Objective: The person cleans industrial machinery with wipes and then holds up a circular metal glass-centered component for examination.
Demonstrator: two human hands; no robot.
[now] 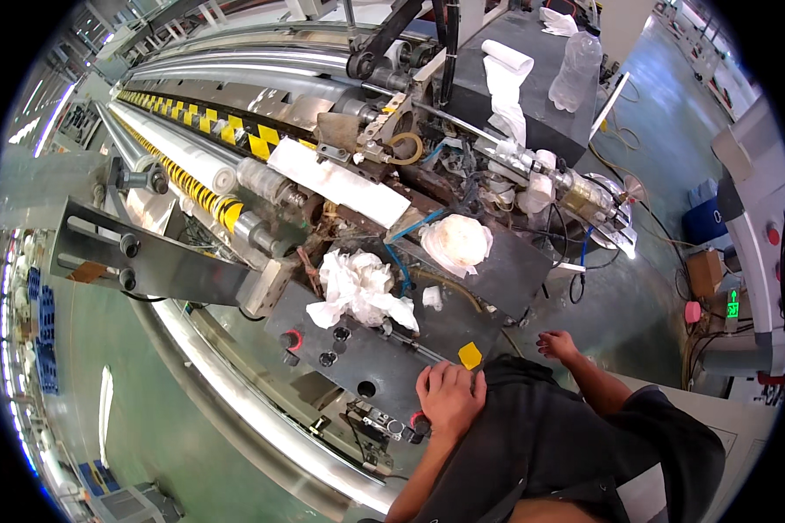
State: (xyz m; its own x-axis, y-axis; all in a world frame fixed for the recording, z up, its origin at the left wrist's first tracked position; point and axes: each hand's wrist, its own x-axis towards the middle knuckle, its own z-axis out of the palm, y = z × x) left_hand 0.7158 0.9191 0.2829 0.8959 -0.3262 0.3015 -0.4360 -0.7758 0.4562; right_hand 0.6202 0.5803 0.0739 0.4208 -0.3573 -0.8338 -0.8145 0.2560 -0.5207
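Left hand [450, 397], knuckles up and fingers curled narrow, rested on the near right corner of the dark panel [371, 353], holding nothing visible; fingertips at the panel's near edge, just beside a red button [419, 422]. Yellow tag [470, 355] stuck to the panel's right edge, just beyond the left hand and nearly touching it. Right hand [556, 345] held off the panel's right edge, above the green floor [619, 296], fingers loosely spread and half open, empty, touching nothing that could be made out. Crumpled white rag [358, 292] lay on the panel's far edge, well apart from both hands; small white scrap [432, 298] just to its right. Second red button [293, 339] and dark round holes set along the panel's left part. Stained wad [456, 242] sat on the plate [506, 270] beyond the panel's far right corner. Flat white sheet [338, 181] lay across the machine bed farther back, beside the yellow-and-black striped bar [202, 119] running toward the far left. Long shiny rollers [235, 65] stretched along the machine's far side. Cloth strip [506, 83] and clear plastic bottle [576, 71] rested on the grey cabinet top [545, 131] at the far right. Blue tube [414, 227] ran between sheet and wad. Dark clothing of the wearer filled the lower right.
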